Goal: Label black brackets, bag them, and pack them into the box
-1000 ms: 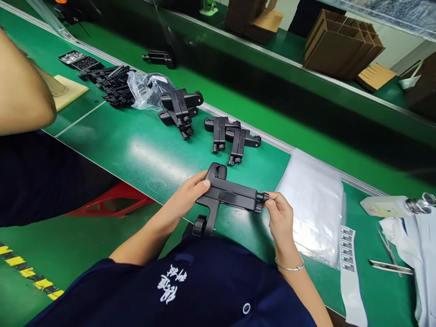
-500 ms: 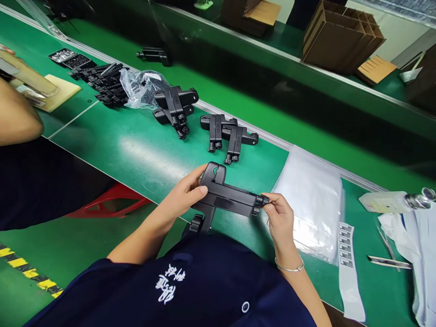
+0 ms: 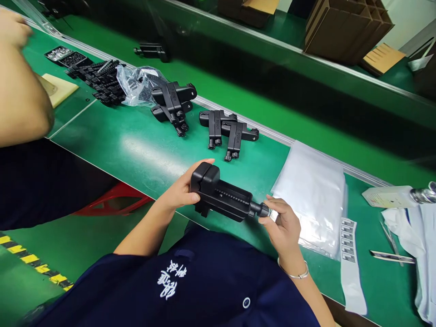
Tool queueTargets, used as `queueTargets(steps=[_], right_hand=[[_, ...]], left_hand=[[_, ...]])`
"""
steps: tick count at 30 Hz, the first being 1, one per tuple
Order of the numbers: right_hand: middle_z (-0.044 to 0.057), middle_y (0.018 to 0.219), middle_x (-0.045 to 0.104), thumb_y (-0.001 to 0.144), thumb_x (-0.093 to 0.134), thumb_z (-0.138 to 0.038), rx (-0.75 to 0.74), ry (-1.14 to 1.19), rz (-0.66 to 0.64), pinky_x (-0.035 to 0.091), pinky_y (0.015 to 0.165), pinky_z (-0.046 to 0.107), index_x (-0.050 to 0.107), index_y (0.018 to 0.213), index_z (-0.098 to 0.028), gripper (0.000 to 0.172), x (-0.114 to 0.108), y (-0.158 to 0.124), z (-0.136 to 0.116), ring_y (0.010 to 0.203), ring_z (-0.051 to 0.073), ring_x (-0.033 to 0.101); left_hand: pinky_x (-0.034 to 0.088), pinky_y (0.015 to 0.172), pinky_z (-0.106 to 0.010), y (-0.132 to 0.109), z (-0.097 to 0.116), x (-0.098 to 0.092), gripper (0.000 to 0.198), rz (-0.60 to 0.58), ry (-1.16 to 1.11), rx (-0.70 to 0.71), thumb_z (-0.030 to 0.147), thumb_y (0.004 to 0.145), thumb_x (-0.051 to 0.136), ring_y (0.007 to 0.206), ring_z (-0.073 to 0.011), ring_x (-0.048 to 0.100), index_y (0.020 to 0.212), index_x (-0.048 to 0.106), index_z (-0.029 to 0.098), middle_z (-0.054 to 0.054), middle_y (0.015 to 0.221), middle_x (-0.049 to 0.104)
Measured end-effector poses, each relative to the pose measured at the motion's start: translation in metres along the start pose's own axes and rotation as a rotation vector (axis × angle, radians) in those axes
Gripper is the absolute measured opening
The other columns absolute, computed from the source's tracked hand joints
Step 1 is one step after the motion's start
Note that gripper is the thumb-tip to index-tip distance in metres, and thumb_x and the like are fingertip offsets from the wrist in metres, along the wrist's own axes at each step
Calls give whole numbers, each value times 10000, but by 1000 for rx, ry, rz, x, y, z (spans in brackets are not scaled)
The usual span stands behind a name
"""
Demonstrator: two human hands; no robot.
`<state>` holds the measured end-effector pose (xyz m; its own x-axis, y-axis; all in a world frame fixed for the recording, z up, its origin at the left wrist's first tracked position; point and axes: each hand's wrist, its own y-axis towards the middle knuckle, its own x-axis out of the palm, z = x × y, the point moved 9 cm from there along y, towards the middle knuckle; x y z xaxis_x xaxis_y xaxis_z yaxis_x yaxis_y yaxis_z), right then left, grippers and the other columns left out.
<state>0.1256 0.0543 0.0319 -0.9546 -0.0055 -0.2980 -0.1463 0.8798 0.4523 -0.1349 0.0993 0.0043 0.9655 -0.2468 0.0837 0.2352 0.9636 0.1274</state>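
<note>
Rolled since half a second ago: the black clamp [image 3: 221, 197], whose hanging leg is now out of my sight, with a ribbed slot face turned up.

Head view, itemised:
- Black clamp: held over the near edge of the counter [image 3: 136, 150], lying from 9 to 3 o'clock, block end at 9.
- Left hand [image 3: 180, 190]: wrapped around the block end, thumb in front, fingers behind.
- Right hand [image 3: 281, 222]: fingertips pinching the knob [image 3: 262, 209] at the 3 o'clock end.
- Clear bags [image 3: 313, 195]: flat stack at 2 o'clock of the clamp, just beside the right hand.
- Label strip [image 3: 349, 254]: at 5 o'clock of the bags.
- Paired clamps [image 3: 228, 129]: lying at 12 o'clock, apart from the held one.
- Stacked clamps [image 3: 172, 102]: at 11 o'clock, against a parts bag [image 3: 138, 84].
- Bottle [image 3: 391, 196] and tweezers [image 3: 391, 256]: far at 3 o'clock.
- Co-worker's arm [image 3: 20, 104]: at the 9 o'clock edge.
</note>
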Motion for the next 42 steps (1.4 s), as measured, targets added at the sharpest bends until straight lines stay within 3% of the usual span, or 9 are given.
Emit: queueTargets(steps=[7, 13, 18, 22, 34, 42], right_hand=[[31, 979, 719, 896, 723, -284, -45, 23, -29, 579, 927, 481, 639, 1218, -332, 337, 1, -1, -3, 955, 226, 679], [47, 981, 713, 904, 710, -350, 79, 24, -5, 569, 827, 399, 677, 1148, -304, 251, -1, -2, 9, 934, 225, 681], [24, 819, 676, 868, 705, -509, 301, 112, 132, 529, 671, 320, 715, 1034, -251, 308, -15, -1, 31, 751, 191, 644], [7, 726, 635, 859, 685, -560, 405, 142, 194, 481, 601, 299, 716, 1003, -232, 360, -22, -1, 42, 654, 173, 580], [-5, 711, 619, 861, 671, -572, 474, 198, 270, 480, 630, 314, 695, 937, -231, 349, -45, -16, 43, 657, 175, 561], [4, 724, 666, 840, 679, -602, 478, 208, 316, 512, 652, 322, 697, 885, -227, 378, -64, -30, 41, 683, 181, 611]], left_hand=[[527, 713, -316, -6, 1, 1, 823, -85, -19, 74, 550, 661, 822, 843, -224, 658, 1397, 506, 360, -62, 1056, 679], [517, 775, -350, -7, 13, 1, 843, -2, 150, 96, 634, 630, 801, 909, -255, 634, 1358, 550, 292, -78, 1094, 656], [499, 826, -348, -8, 16, 23, 695, 82, 172, -83, 628, 786, 685, 966, -252, 606, 1348, 553, 241, -85, 1172, 639], [499, 866, -343, -11, 7, 42, 649, 109, 96, -218, 636, 807, 664, 1019, -271, 610, 1279, 588, 198, -85, 1113, 666], [526, 844, -356, -13, -11, 76, 684, 71, -56, -418, 655, 801, 667, 1059, -299, 639, 1281, 564, 179, -102, 1143, 689], [511, 752, -319, -8, -12, 93, 658, 37, -48, -416, 679, 783, 661, 1031, -296, 641, 1199, 627, 170, -98, 1128, 702]])
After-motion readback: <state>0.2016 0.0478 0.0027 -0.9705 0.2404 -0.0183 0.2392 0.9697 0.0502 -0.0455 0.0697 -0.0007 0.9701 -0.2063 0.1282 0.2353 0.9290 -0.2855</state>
